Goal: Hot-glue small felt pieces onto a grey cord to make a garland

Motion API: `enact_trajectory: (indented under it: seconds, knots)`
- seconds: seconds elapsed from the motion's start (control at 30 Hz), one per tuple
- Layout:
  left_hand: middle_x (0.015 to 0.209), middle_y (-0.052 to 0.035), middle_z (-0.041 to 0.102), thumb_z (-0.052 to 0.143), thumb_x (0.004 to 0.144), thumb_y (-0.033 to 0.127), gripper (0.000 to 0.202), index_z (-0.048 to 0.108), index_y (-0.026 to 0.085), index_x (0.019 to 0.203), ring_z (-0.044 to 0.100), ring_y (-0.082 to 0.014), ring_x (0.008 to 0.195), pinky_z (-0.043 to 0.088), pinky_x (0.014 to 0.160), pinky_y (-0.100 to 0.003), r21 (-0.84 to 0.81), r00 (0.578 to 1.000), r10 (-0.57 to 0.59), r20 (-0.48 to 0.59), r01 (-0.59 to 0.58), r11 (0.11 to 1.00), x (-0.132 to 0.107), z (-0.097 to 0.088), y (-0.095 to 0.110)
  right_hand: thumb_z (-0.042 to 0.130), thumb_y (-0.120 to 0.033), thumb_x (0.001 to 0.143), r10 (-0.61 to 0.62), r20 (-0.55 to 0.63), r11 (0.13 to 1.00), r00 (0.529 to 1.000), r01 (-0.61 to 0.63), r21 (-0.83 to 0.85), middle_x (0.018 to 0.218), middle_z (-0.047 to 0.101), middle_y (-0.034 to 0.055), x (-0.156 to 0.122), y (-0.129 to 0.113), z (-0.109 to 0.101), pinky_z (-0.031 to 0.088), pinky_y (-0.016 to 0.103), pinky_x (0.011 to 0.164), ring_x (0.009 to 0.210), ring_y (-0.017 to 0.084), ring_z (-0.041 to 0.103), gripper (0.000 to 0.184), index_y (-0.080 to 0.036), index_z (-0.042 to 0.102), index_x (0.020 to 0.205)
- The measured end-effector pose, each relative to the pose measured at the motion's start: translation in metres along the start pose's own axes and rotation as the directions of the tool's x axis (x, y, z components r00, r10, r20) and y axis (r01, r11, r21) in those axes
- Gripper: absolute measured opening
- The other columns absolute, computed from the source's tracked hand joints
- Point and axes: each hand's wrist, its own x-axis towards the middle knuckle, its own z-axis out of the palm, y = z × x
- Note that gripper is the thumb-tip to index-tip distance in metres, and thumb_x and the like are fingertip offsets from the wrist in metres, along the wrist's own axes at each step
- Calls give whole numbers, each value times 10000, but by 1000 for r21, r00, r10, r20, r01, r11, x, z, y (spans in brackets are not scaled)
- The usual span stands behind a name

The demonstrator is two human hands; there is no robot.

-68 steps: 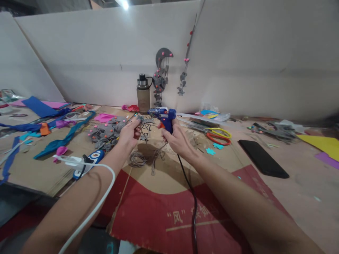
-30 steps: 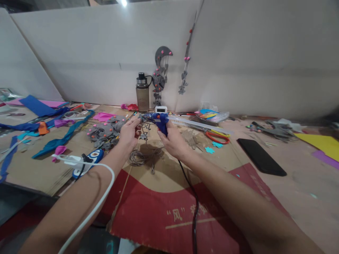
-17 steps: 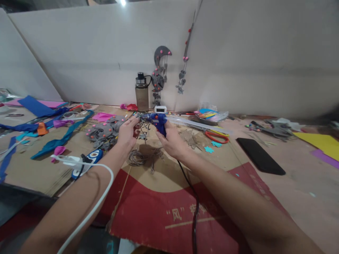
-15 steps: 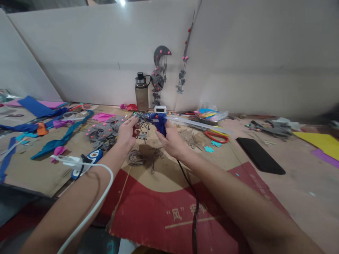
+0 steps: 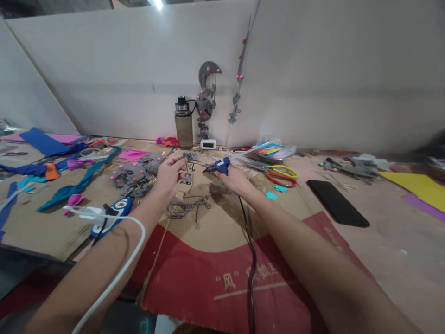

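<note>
My right hand (image 5: 235, 179) grips a blue glue gun (image 5: 219, 166) low over the cardboard, its nozzle pointing left and its black cord (image 5: 249, 260) trailing back toward me. My left hand (image 5: 169, 174) pinches a small grey felt ornament (image 5: 188, 163) that hangs on a thin string. The gun's tip sits a little to the right of the ornament. A coil of grey twine (image 5: 185, 206) lies on the cardboard just below both hands.
A bottle (image 5: 183, 123), a small clock (image 5: 208, 144) and grey hanging decorations (image 5: 206, 99) stand by the back wall. Scissors (image 5: 282, 175) and a black phone (image 5: 337, 202) lie to the right. Grey felt pieces (image 5: 134, 173), blue strips (image 5: 74, 183) and a white cable (image 5: 114, 273) sit left.
My right hand has lowered the glue gun toward the table and moved it right, away from the ornament. My left hand still holds the ornament in about the same place.
</note>
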Motion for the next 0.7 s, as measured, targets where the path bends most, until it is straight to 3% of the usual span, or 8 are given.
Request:
enact_trajectory:
  seconds: [0.13,0.33,0.57,0.7]
  knots:
    - [537,33,515,740,586,155,130,633,137,657,403,-40,432,285,380,-151,113,993,115,-2,-114,987,-9,7,0,532,-410,820,-16,-174,989,985,-10,-146,969,611,228,-13,-16,-11,417,450,842,981,323,543,323,-107,631,874]
    - [586,19,580,733,587,138,108,666,163,668,459,-73,502,315,431,-164,234,970,240,-37,-225,946,-16,10,1,453,-273,846,-174,-385,968,906,228,100,937,570,121,-22,-46,-24,403,361,795,898,235,506,140,-172,548,864]
    - [592,22,580,744,591,169,117,666,158,677,446,-64,492,294,423,-164,220,974,221,-49,-205,954,-16,10,1,450,-272,838,-160,-258,926,953,235,295,775,574,40,-23,-49,-17,381,294,706,762,171,506,132,-198,499,740]
    - [531,38,514,728,621,198,109,663,149,694,374,-42,420,239,373,-164,176,981,191,-40,-182,967,-10,6,0,430,-364,873,-98,-181,977,979,129,172,863,627,95,-22,-42,-16,399,322,711,810,210,567,213,-186,539,830]
